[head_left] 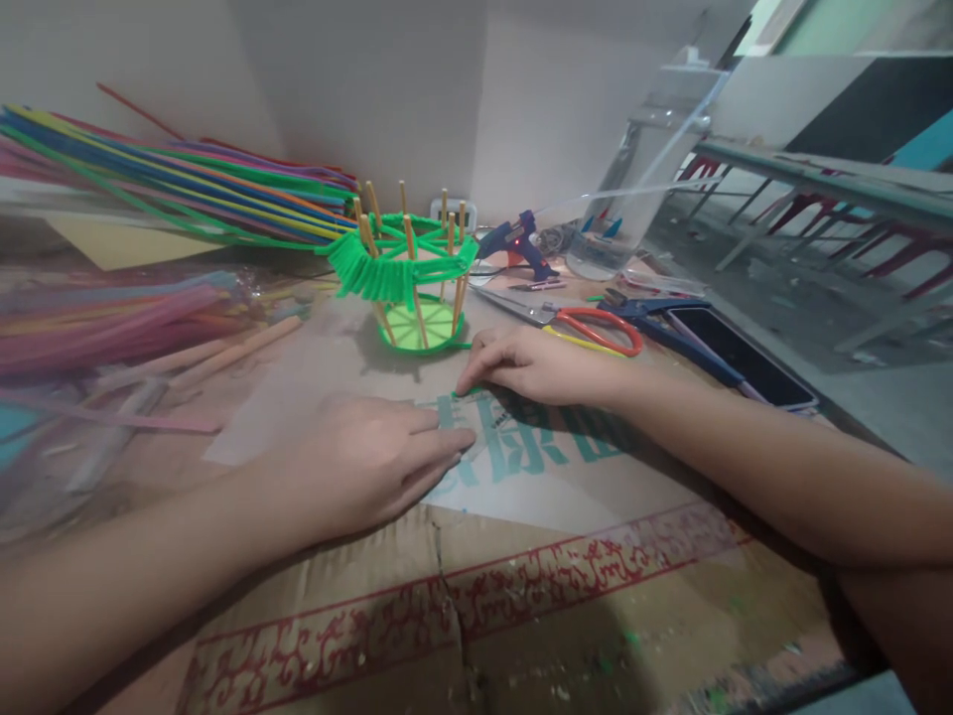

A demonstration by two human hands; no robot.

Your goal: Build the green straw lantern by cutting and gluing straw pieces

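My left hand [379, 447] lies palm down on the white printed sheet [551, 501], its fingers stretched out and holding nothing. Just beyond it, my right hand [513, 362] is closed in a pinch low over the sheet's large green characters. A small green piece [463, 392] shows at its fingertips, probably a bit of pipe cleaner; most of it is hidden. Behind both hands stands a round frame [421, 323] of upright wooden sticks with a green base. Green pipe cleaner [391, 268] is wound around its upper ring and folded into a fringe along the front left.
Red-handled scissors [600, 323], dark-blue-handled pliers [670, 333] and a phone [737, 353] lie to the right. A blue glue gun [517, 243] with a red light stands behind. Bundled coloured pipe cleaners [208, 189] fill the back left. Cardboard [357, 586] covers the front.
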